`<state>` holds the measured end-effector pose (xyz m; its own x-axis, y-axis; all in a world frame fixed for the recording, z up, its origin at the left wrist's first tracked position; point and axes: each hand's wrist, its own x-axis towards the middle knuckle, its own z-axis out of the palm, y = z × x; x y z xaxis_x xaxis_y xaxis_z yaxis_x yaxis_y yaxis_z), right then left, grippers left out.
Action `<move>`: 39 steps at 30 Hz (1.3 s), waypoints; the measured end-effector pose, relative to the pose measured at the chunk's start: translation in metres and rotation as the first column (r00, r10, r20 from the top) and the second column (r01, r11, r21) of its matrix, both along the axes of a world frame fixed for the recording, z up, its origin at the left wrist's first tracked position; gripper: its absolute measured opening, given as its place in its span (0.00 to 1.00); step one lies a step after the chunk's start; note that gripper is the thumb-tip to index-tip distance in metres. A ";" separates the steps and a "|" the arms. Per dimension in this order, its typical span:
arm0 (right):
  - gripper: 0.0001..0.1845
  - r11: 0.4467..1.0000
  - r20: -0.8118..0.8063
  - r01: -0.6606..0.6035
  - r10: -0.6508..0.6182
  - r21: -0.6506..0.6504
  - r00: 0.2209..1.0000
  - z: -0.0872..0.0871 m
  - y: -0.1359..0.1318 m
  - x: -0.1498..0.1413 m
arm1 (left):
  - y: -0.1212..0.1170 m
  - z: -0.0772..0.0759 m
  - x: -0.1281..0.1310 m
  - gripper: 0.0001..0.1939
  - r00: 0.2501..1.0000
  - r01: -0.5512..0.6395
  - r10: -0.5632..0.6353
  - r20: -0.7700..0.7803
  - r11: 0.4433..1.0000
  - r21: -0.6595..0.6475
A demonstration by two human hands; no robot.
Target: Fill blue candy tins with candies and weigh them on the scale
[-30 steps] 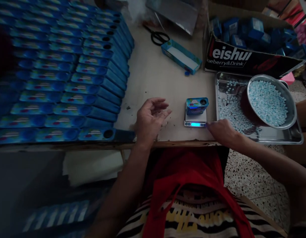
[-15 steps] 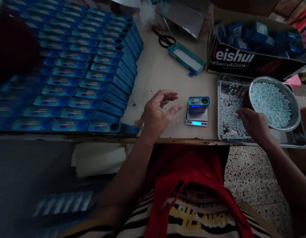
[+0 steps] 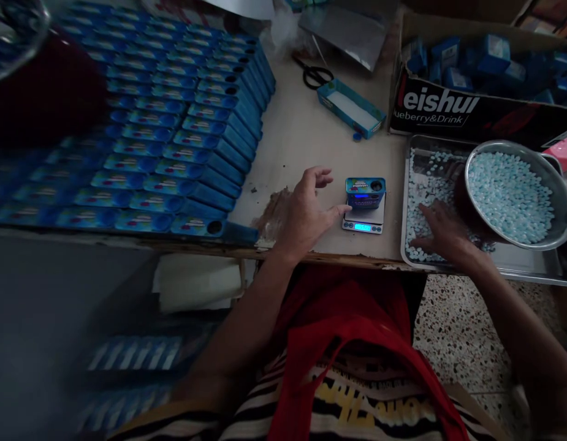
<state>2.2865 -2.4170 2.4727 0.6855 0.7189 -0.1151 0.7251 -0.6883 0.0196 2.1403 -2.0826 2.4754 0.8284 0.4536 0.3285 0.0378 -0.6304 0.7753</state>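
Observation:
A small blue container with a dark round hole in its top stands on a little digital scale with a lit blue display. Left of it, my left hand is open and empty, its thumb tip close to the container's lower side; whether it touches I cannot tell. In the metal tray, my right hand lies palm down with fingers spread over loose pale blue pellets. Beside that hand, a round metal bowl full of similar pellets rests in the tray.
Rows of blue containers fill the table's left side. Behind the scale are an open blue carton, a small blue cap and black scissors. A cardboard box of blue packs stands at back right.
My right hand has moved left from beside the bowl, and its closed fingers have spread over the pellets. My left thumb has come closer to the container.

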 end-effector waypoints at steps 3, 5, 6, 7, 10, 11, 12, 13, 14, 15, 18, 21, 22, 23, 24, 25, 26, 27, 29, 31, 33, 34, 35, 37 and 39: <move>0.33 0.999 0.013 -0.014 0.014 -0.048 1.000 -0.008 0.007 -0.002 | 0.000 -0.004 0.001 0.42 0.999 0.013 -0.014 -0.041 1.000 -0.015; 0.19 0.996 -0.067 -0.065 0.061 -0.059 0.996 -0.008 0.008 -0.005 | 0.000 -0.003 0.002 0.41 0.997 0.029 -0.030 -0.070 0.999 -0.021; 0.15 0.996 -0.125 -0.078 0.072 -0.040 0.989 -0.007 0.007 -0.006 | 0.000 -0.003 0.003 0.40 0.996 0.038 -0.040 -0.081 0.999 -0.023; 0.12 0.998 -0.182 -0.065 0.065 0.007 0.981 -0.006 0.006 -0.007 | -0.001 -0.002 0.003 0.40 0.995 0.047 -0.049 -0.090 0.999 -0.025; 0.11 0.944 -0.339 0.156 -0.051 0.290 0.939 0.001 -0.001 -0.004 | -0.004 -0.001 0.006 0.39 0.993 0.066 -0.068 -0.097 0.998 -0.024; 0.11 0.882 -0.411 0.267 -0.093 0.388 0.907 0.004 -0.002 -0.001 | -0.004 0.001 0.006 0.40 0.993 0.072 -0.074 -0.097 0.997 -0.021; 0.12 0.804 -0.493 0.374 -0.118 0.462 0.862 0.006 -0.004 0.002 | -0.005 0.002 0.006 0.40 0.992 0.077 -0.078 -0.097 0.997 -0.016; 0.14 0.725 -0.571 0.468 -0.125 0.506 0.811 0.008 -0.005 0.004 | -0.005 0.005 0.006 0.41 0.992 0.081 -0.082 -0.100 0.997 -0.009; 0.16 0.662 -0.639 0.542 -0.123 0.517 0.760 0.009 -0.005 0.007 | -0.005 0.007 0.007 0.41 0.991 0.084 -0.083 -0.106 0.996 -0.002; 0.17 0.625 -0.699 0.599 -0.117 0.501 0.706 0.010 -0.005 0.008 | -0.005 0.010 0.007 0.41 0.990 0.084 -0.083 -0.111 0.996 0.004; 0.20 0.614 -0.841 0.689 -0.075 0.385 0.536 0.012 -0.002 0.009 | -0.005 0.015 0.009 0.41 0.989 0.089 -0.088 -0.118 0.996 0.007; 0.20 0.640 -0.870 0.679 -0.032 0.360 0.492 0.023 0.011 0.007 | -0.007 0.013 0.013 0.41 0.987 0.116 -0.117 -0.108 0.993 -0.014; 0.19 0.659 -0.848 0.648 -0.029 0.382 0.529 0.031 0.018 0.007 | -0.007 0.010 0.014 0.42 0.987 0.125 -0.127 -0.101 0.992 -0.027; 0.17 0.689 -0.820 0.603 -0.022 0.402 0.572 0.041 0.027 0.007 | -0.007 0.007 0.015 0.42 0.987 0.130 -0.134 -0.091 0.991 -0.043; 0.15 0.723 -0.791 0.549 -0.005 0.419 0.611 0.052 0.038 0.008 | -0.007 0.004 0.016 0.41 0.987 0.133 -0.138 -0.082 0.989 -0.060; 0.12 0.753 -0.764 0.491 0.026 0.439 0.644 0.065 0.049 0.009 | -0.006 0.001 0.016 0.41 0.987 0.134 -0.140 -0.075 0.988 -0.078; 0.10 0.774 -0.739 0.435 0.064 0.461 0.670 0.077 0.062 0.011 | -0.005 -0.001 0.015 0.40 0.987 0.135 -0.142 -0.071 0.986 -0.096; 0.08 0.786 -0.715 0.384 0.102 0.484 0.692 0.089 0.074 0.013 | -0.003 -0.002 0.014 0.40 0.987 0.137 -0.145 -0.069 0.984 -0.112; 0.05 0.797 -0.677 0.311 0.160 0.518 0.718 0.107 0.096 0.019 | 0.003 -0.002 0.010 0.40 0.986 0.139 -0.150 -0.072 0.981 -0.136; 0.06 0.791 -0.682 0.296 0.198 0.536 0.704 0.116 0.113 0.026 | 0.009 0.000 0.005 0.40 0.986 0.136 -0.149 -0.073 0.979 -0.153; 0.08 0.774 -0.721 0.321 0.238 0.545 0.650 0.119 0.124 0.032 | 0.013 0.002 0.002 0.40 0.986 0.134 -0.148 -0.073 0.976 -0.171; 0.09 0.764 -0.741 0.338 0.260 0.550 0.619 0.118 0.127 0.034 | 0.014 0.002 0.002 0.40 0.986 0.137 -0.152 -0.071 0.974 -0.181; 0.10 0.756 -0.756 0.352 0.277 0.552 0.593 0.117 0.130 0.036 | 0.014 0.001 0.002 0.40 0.985 0.141 -0.157 -0.068 0.971 -0.192; 0.12 0.753 -0.775 0.365 0.293 0.548 0.560 0.114 0.132 0.037 | 0.013 -0.002 0.004 0.40 0.985 0.149 -0.164 -0.057 0.967 -0.207; 0.13 0.759 -0.786 0.368 0.292 0.538 0.546 0.112 0.132 0.038 | 0.011 -0.005 0.007 0.40 0.985 0.150 -0.164 -0.049 0.966 -0.210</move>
<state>2.3241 -2.2846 2.5849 0.5522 0.8124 -0.1874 0.1569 -0.3220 -0.9336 2.1470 -2.0716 2.4701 0.9110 0.3684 0.1853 0.0057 -0.4605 0.8876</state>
